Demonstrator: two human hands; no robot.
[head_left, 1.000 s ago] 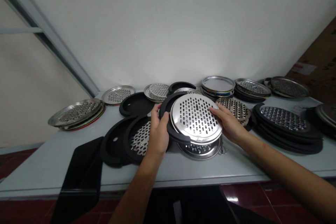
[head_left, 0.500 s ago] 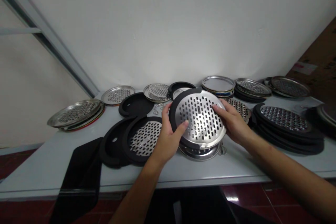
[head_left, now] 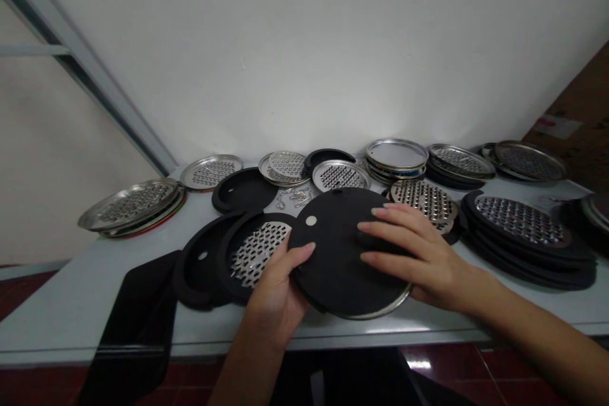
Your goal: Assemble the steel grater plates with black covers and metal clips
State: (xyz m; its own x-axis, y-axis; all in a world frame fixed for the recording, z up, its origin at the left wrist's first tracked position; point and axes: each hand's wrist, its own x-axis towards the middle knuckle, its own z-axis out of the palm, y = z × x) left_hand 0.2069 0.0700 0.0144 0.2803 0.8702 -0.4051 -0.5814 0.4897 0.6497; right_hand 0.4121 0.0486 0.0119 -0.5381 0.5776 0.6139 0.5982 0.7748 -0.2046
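A round grater (head_left: 340,260) is held above the front of the table with its black back facing up. A small pale round spot shows near its upper left, and a strip of metal rim shows along its lower right edge. My left hand (head_left: 280,292) grips the left edge, thumb on top and fingers mostly hidden beneath. My right hand (head_left: 421,254) holds the right side, with several fingers lying over the black back and its thumb out of sight. Just left of the grater lies another black-rimmed grater (head_left: 257,254), beside a black round holder (head_left: 193,273).
Stacked metal graters (head_left: 133,206) stand at the left, and black-rimmed graters (head_left: 528,235) are piled at the right. Small metal clips (head_left: 297,196) lie mid-table. A black flat panel (head_left: 137,311) overhangs the front edge. Behind the table rises a white wall (head_left: 304,44).
The grater has been turned over, from its perforated metal face to its black back, and lowered slightly. My right fingers now lie across the back.
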